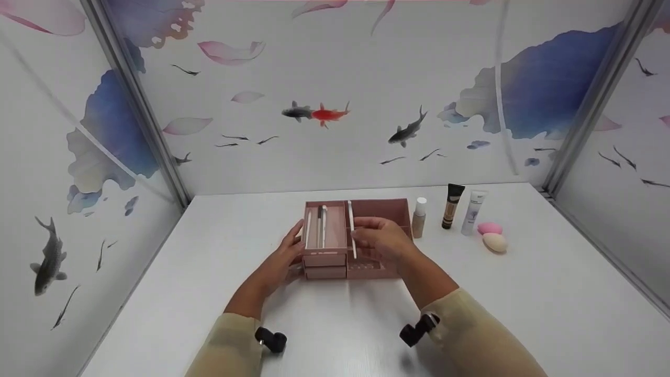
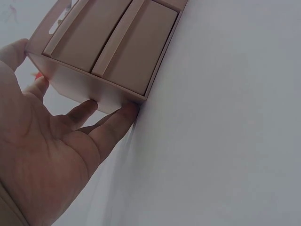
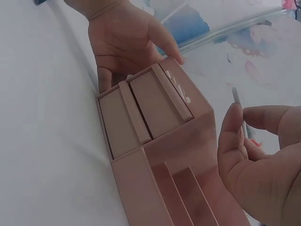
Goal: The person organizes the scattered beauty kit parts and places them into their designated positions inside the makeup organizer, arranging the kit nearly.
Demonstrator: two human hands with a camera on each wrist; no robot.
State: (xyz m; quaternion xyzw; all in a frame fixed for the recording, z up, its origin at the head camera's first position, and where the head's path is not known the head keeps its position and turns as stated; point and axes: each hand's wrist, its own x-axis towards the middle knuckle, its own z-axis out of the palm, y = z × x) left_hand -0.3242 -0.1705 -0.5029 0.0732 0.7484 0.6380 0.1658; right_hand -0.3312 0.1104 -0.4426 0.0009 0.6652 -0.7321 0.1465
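Note:
A pink desktop organizer (image 1: 378, 208) stands on the table, with two drawers (image 1: 325, 273) at its front left and divided open compartments on the right. My left hand (image 1: 278, 260) rests against its left side, fingertips touching the side panel (image 2: 70, 82) with the fingers mostly extended. Above the compartments, my right hand (image 1: 386, 242) pinches a slim white pencil-like stick (image 1: 351, 222) between thumb and fingers. Several similar slim sticks (image 1: 323, 228) lie in the organizer's top left tray. The exact kind of the stick cannot be told.
To the organizer's right stand a small white-capped bottle (image 1: 419, 220), a black-capped tube (image 1: 451, 207) and a white tube (image 1: 473, 212). Pink (image 1: 490, 228) and beige (image 1: 495, 243) makeup sponges sit beside them. Printed wall panels (image 1: 345, 63) border the white table (image 1: 335, 335).

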